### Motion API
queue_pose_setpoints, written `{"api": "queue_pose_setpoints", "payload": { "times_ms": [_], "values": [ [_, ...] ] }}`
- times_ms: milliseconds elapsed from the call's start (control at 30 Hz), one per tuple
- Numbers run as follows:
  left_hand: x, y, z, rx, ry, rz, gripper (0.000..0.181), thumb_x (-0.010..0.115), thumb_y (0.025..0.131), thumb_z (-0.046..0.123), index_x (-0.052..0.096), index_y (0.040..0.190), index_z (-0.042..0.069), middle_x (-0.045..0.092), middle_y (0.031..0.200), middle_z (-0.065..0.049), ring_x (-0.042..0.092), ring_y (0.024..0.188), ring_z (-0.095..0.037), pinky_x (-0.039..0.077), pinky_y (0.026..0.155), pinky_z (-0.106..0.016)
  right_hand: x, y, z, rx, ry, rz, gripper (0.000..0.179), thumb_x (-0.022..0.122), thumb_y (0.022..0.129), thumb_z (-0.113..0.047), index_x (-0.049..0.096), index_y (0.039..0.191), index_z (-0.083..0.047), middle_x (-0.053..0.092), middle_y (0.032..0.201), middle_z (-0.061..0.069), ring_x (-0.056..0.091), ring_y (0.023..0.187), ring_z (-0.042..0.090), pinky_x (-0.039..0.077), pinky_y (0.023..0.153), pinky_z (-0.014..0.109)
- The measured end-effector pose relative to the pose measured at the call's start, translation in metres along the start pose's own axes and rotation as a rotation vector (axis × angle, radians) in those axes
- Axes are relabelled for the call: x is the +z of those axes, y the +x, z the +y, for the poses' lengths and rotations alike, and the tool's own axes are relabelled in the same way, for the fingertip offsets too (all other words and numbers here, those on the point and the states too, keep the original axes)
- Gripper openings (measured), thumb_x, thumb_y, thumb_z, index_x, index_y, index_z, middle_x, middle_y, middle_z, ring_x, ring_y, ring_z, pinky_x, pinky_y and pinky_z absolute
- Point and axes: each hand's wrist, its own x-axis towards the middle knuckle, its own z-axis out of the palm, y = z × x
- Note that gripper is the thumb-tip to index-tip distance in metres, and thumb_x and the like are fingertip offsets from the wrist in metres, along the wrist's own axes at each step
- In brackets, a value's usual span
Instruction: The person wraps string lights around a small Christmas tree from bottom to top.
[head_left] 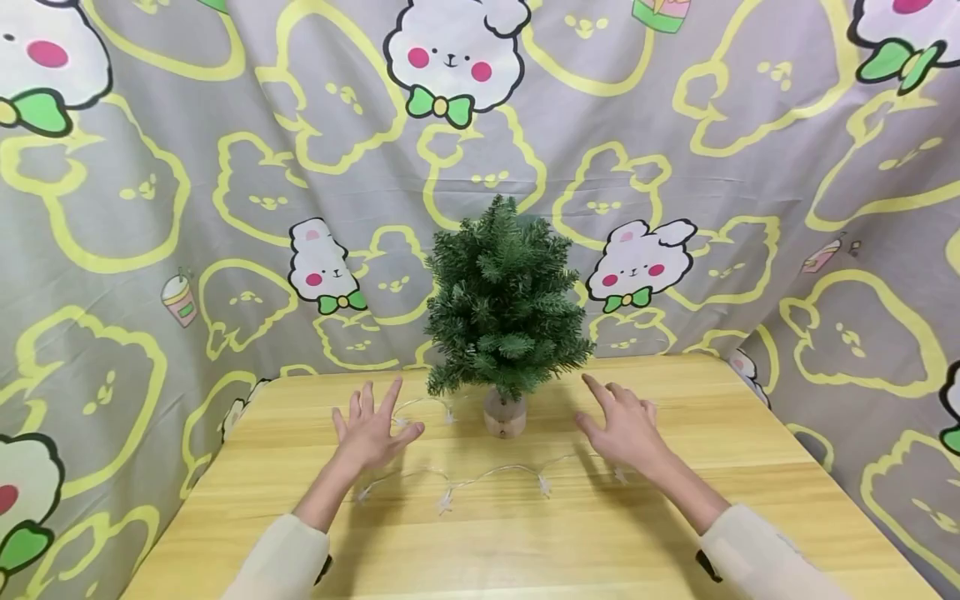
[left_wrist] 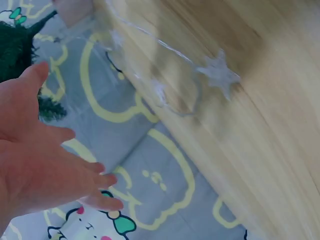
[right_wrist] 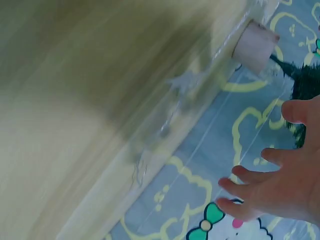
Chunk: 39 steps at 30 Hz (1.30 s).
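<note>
A small artificial Christmas tree (head_left: 504,300) stands upright on a round wooden base (head_left: 505,415) toward the back of the table. Around that base lies a string of star lights (head_left: 495,473), with clear wire and whitish stars. My left hand (head_left: 372,435) hovers left of the tree, fingers spread, holding nothing. On the other side my right hand (head_left: 626,425) is held over the table with its fingers extended and nothing in them. One star (left_wrist: 219,75) shows clearly in the left wrist view; another star (right_wrist: 185,81) is blurred in the right wrist view. Part of the string is hidden by my hands.
The light wooden table (head_left: 517,550) reaches back to a grey curtain (head_left: 390,192) printed with rabbits and yellow outlines. This cloth also hangs along the left and right sides. The table's back edge runs just behind the tree.
</note>
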Motion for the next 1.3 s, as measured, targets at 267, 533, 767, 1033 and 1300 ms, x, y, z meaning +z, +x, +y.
{"api": "queue_pose_setpoints", "payload": {
  "times_ms": [267, 533, 767, 1033, 1300],
  "values": [
    [0.005, -0.008, 0.006, 0.044, -0.141, -0.08, 0.088, 0.069, 0.094, 0.042, 0.021, 0.163, 0.014, 0.024, 0.159, -0.038, 0.019, 0.148, -0.057, 0.0, 0.113, -0.079, 0.015, -0.007, -0.012, -0.053, 0.183, -0.109, 0.059, 0.068, 0.094, -0.024, 0.05, 0.148, -0.007, 0.057, 0.143, 0.023, 0.056, 0.128, 0.049, 0.045, 0.103, 0.065],
    [0.007, -0.013, 0.001, 0.044, -0.259, -0.174, 0.078, 0.076, 0.09, 0.032, 0.04, 0.154, 0.005, 0.051, 0.147, -0.03, 0.056, 0.126, -0.05, 0.041, 0.103, -0.07, 0.017, -0.015, -0.015, 0.037, 0.306, -0.258, 0.061, 0.083, 0.077, -0.016, 0.064, 0.133, -0.005, 0.068, 0.124, 0.021, 0.064, 0.111, 0.039, 0.054, 0.091, 0.058],
    [0.007, -0.017, -0.004, 0.039, -0.308, -0.176, 0.059, 0.082, 0.081, 0.01, 0.06, 0.135, 0.0, 0.067, 0.12, -0.028, 0.066, 0.107, -0.042, 0.056, 0.086, -0.057, 0.024, -0.013, -0.017, 0.042, 0.362, -0.261, 0.053, 0.084, 0.071, -0.009, 0.069, 0.122, -0.002, 0.072, 0.114, 0.015, 0.068, 0.102, 0.031, 0.056, 0.09, 0.05],
    [0.011, -0.016, -0.016, 0.071, -0.367, -0.162, 0.049, 0.084, 0.078, 0.007, 0.066, 0.123, -0.001, 0.072, 0.105, -0.022, 0.069, 0.097, -0.032, 0.059, 0.08, -0.049, 0.032, -0.011, -0.015, 0.015, 0.446, -0.306, 0.048, 0.083, 0.067, -0.003, 0.071, 0.114, 0.0, 0.074, 0.105, 0.013, 0.068, 0.094, 0.026, 0.057, 0.085, 0.043],
    [0.013, -0.013, -0.021, 0.114, -0.369, -0.19, 0.041, 0.085, 0.076, 0.005, 0.071, 0.114, 0.0, 0.073, 0.101, -0.019, 0.07, 0.094, -0.028, 0.059, 0.079, -0.045, 0.036, -0.013, -0.015, 0.014, 0.48, -0.349, 0.047, 0.083, 0.065, 0.001, 0.073, 0.11, 0.001, 0.075, 0.102, 0.014, 0.069, 0.093, 0.027, 0.058, 0.086, 0.043]
  ]
}}
